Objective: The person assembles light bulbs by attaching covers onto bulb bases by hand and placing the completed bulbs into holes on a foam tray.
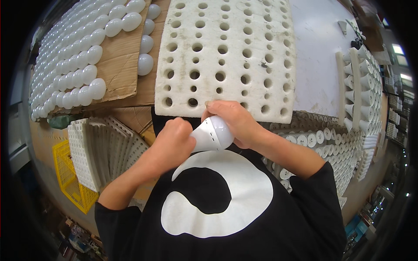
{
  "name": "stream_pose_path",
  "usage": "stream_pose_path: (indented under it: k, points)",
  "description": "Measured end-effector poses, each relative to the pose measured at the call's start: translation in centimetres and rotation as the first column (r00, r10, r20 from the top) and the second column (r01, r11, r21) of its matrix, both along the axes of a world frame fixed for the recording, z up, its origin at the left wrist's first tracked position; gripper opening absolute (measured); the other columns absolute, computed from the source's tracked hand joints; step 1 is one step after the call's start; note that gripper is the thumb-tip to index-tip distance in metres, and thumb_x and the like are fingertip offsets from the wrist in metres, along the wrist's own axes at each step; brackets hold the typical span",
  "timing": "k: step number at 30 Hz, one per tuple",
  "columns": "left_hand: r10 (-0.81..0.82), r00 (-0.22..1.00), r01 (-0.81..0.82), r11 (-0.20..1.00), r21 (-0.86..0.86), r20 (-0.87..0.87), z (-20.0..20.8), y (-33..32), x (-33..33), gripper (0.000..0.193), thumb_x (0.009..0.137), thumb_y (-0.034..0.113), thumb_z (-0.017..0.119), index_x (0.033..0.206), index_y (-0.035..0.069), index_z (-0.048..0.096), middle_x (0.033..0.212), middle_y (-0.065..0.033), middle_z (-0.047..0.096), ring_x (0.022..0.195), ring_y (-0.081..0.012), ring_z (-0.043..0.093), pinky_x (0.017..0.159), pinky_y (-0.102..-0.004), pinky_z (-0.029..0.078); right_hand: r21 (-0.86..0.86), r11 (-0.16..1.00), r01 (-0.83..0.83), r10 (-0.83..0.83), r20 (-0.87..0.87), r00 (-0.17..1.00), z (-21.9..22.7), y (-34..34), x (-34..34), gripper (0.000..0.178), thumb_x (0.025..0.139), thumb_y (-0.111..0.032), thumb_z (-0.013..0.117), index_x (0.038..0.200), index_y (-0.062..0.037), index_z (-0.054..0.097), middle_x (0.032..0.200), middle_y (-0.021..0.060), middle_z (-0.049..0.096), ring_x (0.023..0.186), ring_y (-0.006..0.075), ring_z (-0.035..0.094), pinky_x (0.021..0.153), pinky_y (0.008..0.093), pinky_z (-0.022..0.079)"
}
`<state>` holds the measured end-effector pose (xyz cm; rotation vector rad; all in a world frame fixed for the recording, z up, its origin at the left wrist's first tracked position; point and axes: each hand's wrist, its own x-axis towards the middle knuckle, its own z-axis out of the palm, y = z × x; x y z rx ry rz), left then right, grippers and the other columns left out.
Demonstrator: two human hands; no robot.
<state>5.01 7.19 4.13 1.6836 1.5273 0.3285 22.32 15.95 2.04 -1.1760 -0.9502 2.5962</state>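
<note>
Between my two hands, close to my chest, is a white LED light bulb [210, 133] with a round frosted dome and dark slots around its collar. My left hand [175, 137] is closed around the narrow base end, whose tip the fingers hide. Around the dome side curls my right hand [237, 122], its thumb and fingers against the bulb. Just beyond my hands lies a white foam board [230, 61] with rows of large and small round holes; the holes in view hold no bulbs.
Many white domes [87, 56] stand in rows on cardboard [119, 65] at the far left. Foam boards [102, 148] are stacked beside a yellow crate [72, 178] at left. Several rows of white bulb housings [320, 137] fill the right, with more cone-shaped housings [366, 82] behind a foam strip.
</note>
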Motion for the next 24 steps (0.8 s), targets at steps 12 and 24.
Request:
stream_pose_path:
  k: [12, 24]
  points:
    - [-0.113, 0.989, 0.122, 0.987, 0.102, -0.090, 2.9, -2.9, -0.4, 0.010, 0.066, 0.000, 0.060, 0.063, -0.007, 0.054, 0.070, -0.0255, 0.056, 0.062, -0.0415, 0.056, 0.058, -0.0446, 0.047, 0.117, 0.979, -0.169, 0.173, -0.027, 0.985, 2.3, -2.9, 1.2, 0.040, 0.099, -0.036, 0.041, 0.105, -0.0016, 0.060, 0.090, 0.0077, 0.062, 0.081, 0.0105, 0.057, 0.075, 0.0254, 0.046]
    - [0.149, 0.968, -0.079, 0.944, -0.320, 0.200, 3.4, -2.8, -0.8, 0.010, 0.067, -0.007, 0.049, 0.061, -0.011, 0.055, 0.068, -0.0327, 0.052, 0.070, -0.0478, 0.053, 0.064, -0.0502, 0.043, 0.466, 0.877, -0.117, 0.189, -0.111, 0.976, 3.0, -5.1, 1.5, 0.038, 0.098, -0.027, 0.039, 0.100, 0.0043, 0.061, 0.090, 0.0082, 0.063, 0.082, 0.0118, 0.056, 0.074, 0.0261, 0.044]
